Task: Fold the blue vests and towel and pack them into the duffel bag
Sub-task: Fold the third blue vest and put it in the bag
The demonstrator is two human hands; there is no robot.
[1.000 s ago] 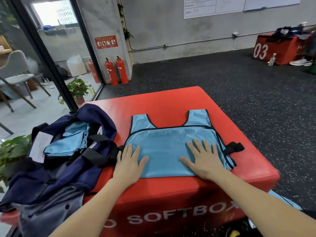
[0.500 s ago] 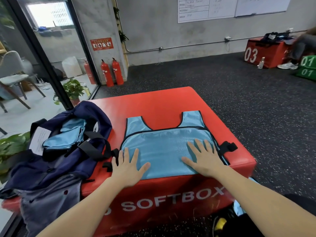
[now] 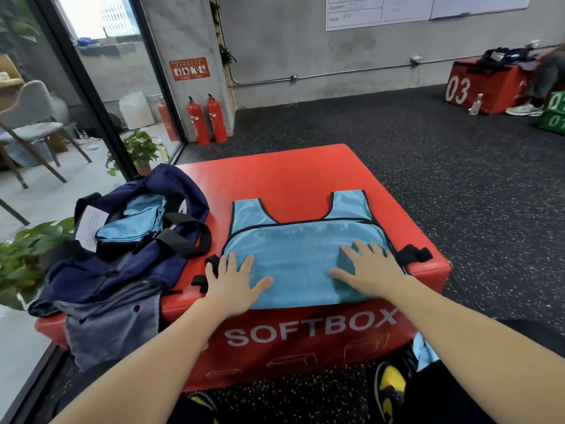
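Observation:
A light blue vest [image 3: 301, 246] with black trim lies flat on the red soft box [image 3: 275, 175], folded up from the bottom so its shoulder straps show at the far side. My left hand [image 3: 234, 281] lies flat with spread fingers on the vest's near left corner. My right hand [image 3: 371, 269] presses flat on its near right part. To the left the navy duffel bag [image 3: 128, 252] lies open, with folded blue cloth [image 3: 131, 224] inside it.
Black side straps [image 3: 414, 254] stick out at the vest's right edge. A potted plant [image 3: 27, 255] stands left of the bag by a glass wall. Blue cloth [image 3: 425, 351] shows on the floor beside my yellow shoe [image 3: 389, 390]. Another red box [image 3: 486, 87] is far right.
Both hands stay flat on the vest and have slid slightly outward. The view has dipped and shifted, bringing the box's front face into sight.

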